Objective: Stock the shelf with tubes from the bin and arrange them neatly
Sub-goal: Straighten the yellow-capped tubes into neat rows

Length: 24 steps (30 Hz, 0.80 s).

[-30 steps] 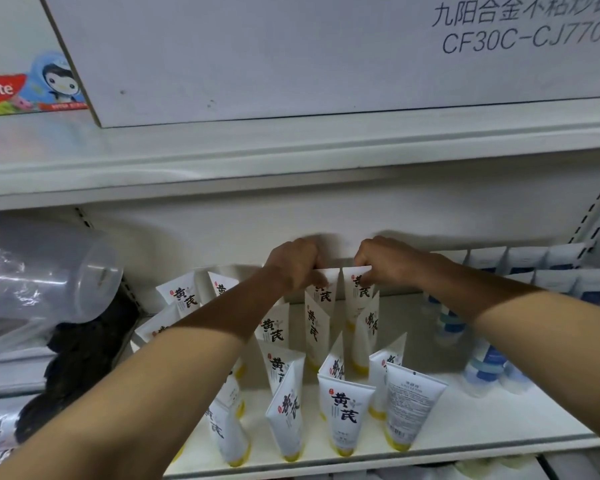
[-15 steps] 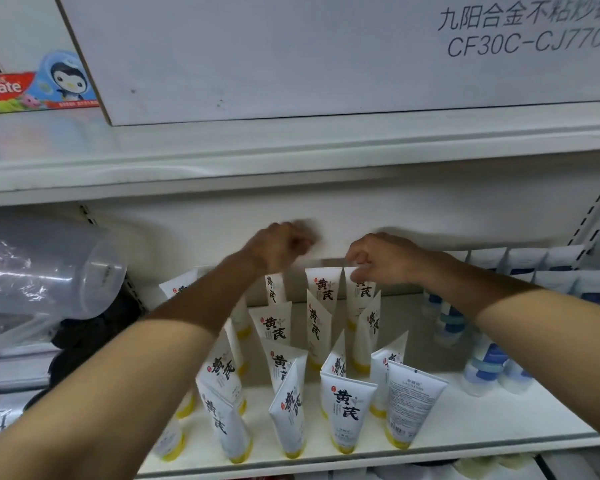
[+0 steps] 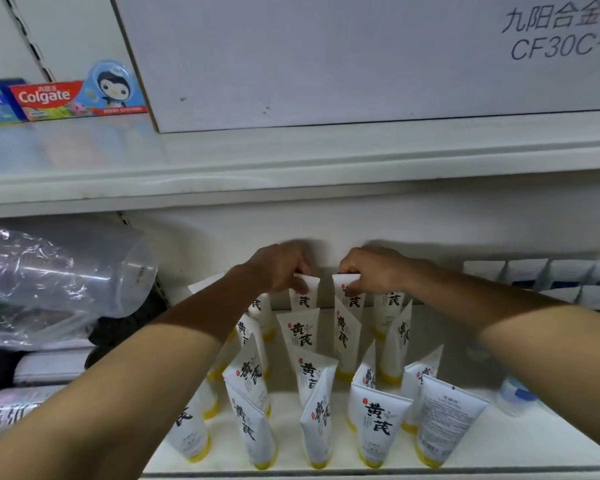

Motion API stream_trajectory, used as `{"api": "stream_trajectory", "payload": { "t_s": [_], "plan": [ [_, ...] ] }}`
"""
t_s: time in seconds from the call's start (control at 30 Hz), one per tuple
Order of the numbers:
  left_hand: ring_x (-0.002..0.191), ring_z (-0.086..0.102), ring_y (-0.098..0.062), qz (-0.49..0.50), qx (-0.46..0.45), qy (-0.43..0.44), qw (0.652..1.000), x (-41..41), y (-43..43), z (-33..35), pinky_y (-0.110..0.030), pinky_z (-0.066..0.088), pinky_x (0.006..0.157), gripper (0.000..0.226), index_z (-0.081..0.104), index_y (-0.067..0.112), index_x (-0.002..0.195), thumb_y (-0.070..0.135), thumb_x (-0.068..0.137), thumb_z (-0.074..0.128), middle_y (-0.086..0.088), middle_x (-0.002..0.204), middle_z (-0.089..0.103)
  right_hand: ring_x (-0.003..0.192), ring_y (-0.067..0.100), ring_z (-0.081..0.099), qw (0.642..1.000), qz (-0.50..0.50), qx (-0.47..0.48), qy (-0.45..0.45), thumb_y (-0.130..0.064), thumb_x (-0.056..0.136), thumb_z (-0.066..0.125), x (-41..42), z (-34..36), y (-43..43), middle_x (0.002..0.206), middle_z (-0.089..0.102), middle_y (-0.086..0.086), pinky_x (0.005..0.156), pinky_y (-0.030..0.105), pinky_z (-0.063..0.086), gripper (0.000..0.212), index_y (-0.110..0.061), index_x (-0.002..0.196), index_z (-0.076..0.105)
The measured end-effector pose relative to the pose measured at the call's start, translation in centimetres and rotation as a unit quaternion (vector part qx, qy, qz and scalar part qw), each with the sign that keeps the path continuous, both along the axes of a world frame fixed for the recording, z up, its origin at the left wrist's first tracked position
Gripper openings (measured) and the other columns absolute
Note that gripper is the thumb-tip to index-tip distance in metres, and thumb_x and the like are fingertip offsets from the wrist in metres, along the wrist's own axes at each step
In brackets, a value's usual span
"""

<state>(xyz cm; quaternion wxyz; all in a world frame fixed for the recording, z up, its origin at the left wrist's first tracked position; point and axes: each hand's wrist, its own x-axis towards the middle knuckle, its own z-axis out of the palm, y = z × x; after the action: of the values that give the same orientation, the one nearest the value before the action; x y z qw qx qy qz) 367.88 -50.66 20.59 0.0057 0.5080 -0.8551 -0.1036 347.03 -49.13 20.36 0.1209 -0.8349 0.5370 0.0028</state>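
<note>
Several white tubes with black characters and yellow caps stand cap-down in rough rows on the lower white shelf. My left hand reaches to the back row and pinches the top of a back-row tube. My right hand grips the crimped top of the neighbouring back tube. Both forearms stretch over the front rows. The bin is out of sight.
A clear plastic jug in a bag lies at the left, dark items below it. Blue-and-white tubes fill the right side. Above are a big white carton and a Colgate box.
My left hand came back down from near the back wall onto a back-row tube. The right hand stayed on its tube. The view shifted to the left.
</note>
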Motion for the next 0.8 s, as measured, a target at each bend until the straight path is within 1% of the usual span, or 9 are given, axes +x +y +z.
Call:
{"api": "stream_trajectory", "payload": {
  "t_s": [0.03,0.1,0.2,0.27,0.37,0.5,0.67,0.73,0.8],
  "plan": [
    [0.082,0.060,-0.009,-0.003,-0.006,0.004,1.000,-0.2,0.0,-0.1,-0.024,0.042,0.073,0.017,0.075,0.023,0.095,0.032,0.080,0.075,0.011,0.088,0.071,0.080,0.018,0.061,1.000,0.001,-0.003,0.001,-0.033,0.082,0.071,0.0,-0.3,-0.1,0.084,0.063,-0.004,0.061,0.028,0.040,0.010,-0.026,0.084,0.064],
    [0.076,0.056,-0.009,0.002,-0.016,0.015,1.000,-0.5,0.3,-0.3,-0.023,0.039,0.070,0.016,0.075,0.022,0.092,0.033,0.081,0.074,0.011,0.080,0.066,0.077,0.020,0.060,1.000,-0.001,-0.007,-0.001,-0.033,0.082,0.071,0.0,-0.6,-0.3,0.080,0.062,-0.001,0.060,0.029,0.039,0.016,-0.023,0.075,0.060],
    [0.083,0.062,-0.012,0.009,-0.016,0.034,0.999,-0.7,0.5,-0.5,-0.026,0.048,0.075,0.017,0.075,0.022,0.094,0.034,0.081,0.073,0.007,0.090,0.072,0.076,0.018,0.061,1.000,0.002,-0.002,-0.012,-0.032,0.082,0.071,-0.1,-0.6,-0.3,0.079,0.061,-0.004,0.063,0.031,0.043,0.022,-0.030,0.067,0.054],
    [0.087,0.064,-0.014,0.011,-0.011,0.040,0.999,-0.8,0.6,-0.5,-0.029,0.049,0.080,0.019,0.076,0.022,0.097,0.033,0.082,0.073,0.005,0.094,0.073,0.078,0.018,0.062,1.000,0.005,0.000,-0.016,-0.031,0.082,0.071,0.0,-0.5,-0.2,0.082,0.063,-0.003,0.067,0.033,0.047,0.019,-0.030,0.070,0.057],
    [0.090,0.064,-0.015,0.015,-0.014,0.047,0.999,-1.0,0.7,-0.6,-0.030,0.050,0.082,0.021,0.075,0.024,0.101,0.033,0.082,0.073,0.005,0.098,0.073,0.078,0.018,0.062,1.000,0.013,0.000,-0.021,-0.029,0.083,0.071,-0.1,-0.5,-0.1,0.084,0.064,-0.003,0.068,0.033,0.049,0.007,-0.025,0.083,0.065],
    [0.093,0.064,-0.018,0.018,-0.019,0.033,0.999,-1.4,0.8,-0.7,-0.033,0.051,0.084,0.024,0.074,0.024,0.105,0.035,0.084,0.070,0.001,0.102,0.072,0.072,0.014,0.057,1.000,0.018,-0.001,-0.023,-0.026,0.084,0.070,-0.1,-0.5,-0.1,0.072,0.054,-0.012,0.059,0.028,0.038,0.016,-0.031,0.076,0.057],
    [0.091,0.063,-0.018,0.013,-0.020,0.024,0.999,-1.5,0.8,-0.7,-0.032,0.050,0.081,0.024,0.074,0.020,0.104,0.034,0.085,0.070,0.000,0.102,0.071,0.072,0.017,0.060,1.000,0.022,-0.006,-0.019,-0.026,0.083,0.070,-0.1,-0.7,-0.2,0.077,0.060,-0.005,0.063,0.031,0.044,0.015,-0.029,0.074,0.058],
    [0.090,0.064,-0.018,0.012,-0.015,0.024,1.000,-1.4,0.8,-0.7,-0.033,0.051,0.081,0.023,0.074,0.020,0.103,0.033,0.085,0.070,0.000,0.100,0.072,0.070,0.017,0.060,1.000,0.020,-0.005,-0.022,-0.026,0.083,0.070,-0.1,-0.7,-0.3,0.074,0.059,-0.006,0.062,0.031,0.044,0.020,-0.030,0.070,0.056],
    [0.091,0.064,-0.018,0.013,-0.011,0.024,1.000,-1.4,0.8,-0.7,-0.034,0.051,0.082,0.023,0.074,0.021,0.104,0.033,0.085,0.070,0.001,0.100,0.072,0.068,0.016,0.059,1.000,0.020,-0.003,-0.022,-0.026,0.083,0.070,-0.1,-0.7,-0.3,0.072,0.058,-0.007,0.061,0.030,0.043,0.018,-0.029,0.071,0.057]
  ]
}}
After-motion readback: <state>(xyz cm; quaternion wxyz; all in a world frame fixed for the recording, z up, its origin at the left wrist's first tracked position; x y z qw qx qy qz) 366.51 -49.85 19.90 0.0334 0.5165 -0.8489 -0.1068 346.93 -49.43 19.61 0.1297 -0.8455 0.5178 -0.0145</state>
